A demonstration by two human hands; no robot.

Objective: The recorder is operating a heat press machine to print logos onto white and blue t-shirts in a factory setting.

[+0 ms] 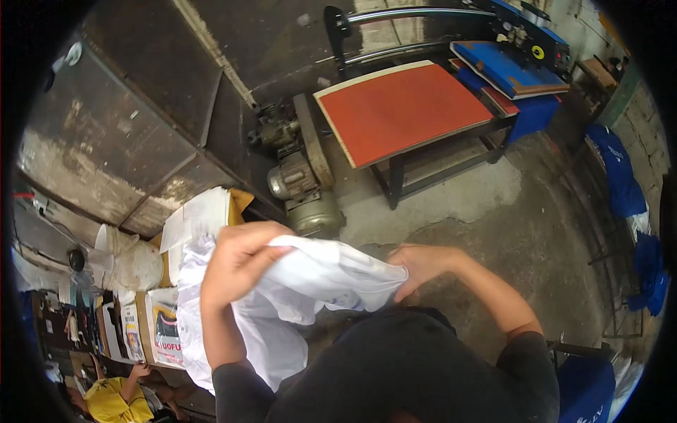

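Observation:
A white garment [331,271], probably a shirt, is stretched between my two hands in front of my body. My left hand [240,264] pinches its left end, thumb and fingers closed on the cloth. At the other end, my right hand [422,266] grips the edge. A bit of blue marking shows on the lower side of the garment near the right hand. More white cloth [271,352] hangs and lies in folds below and beside my left forearm; whether it is all one piece I cannot tell.
Ahead stands a press with an orange-red flat bed [405,109] and a blue plate [504,67]. A greenish motor [310,204] sits on the floor left of it. Blue cloths [613,169] hang along the right. At lower left are a white bucket [130,261] and a person in yellow [116,402].

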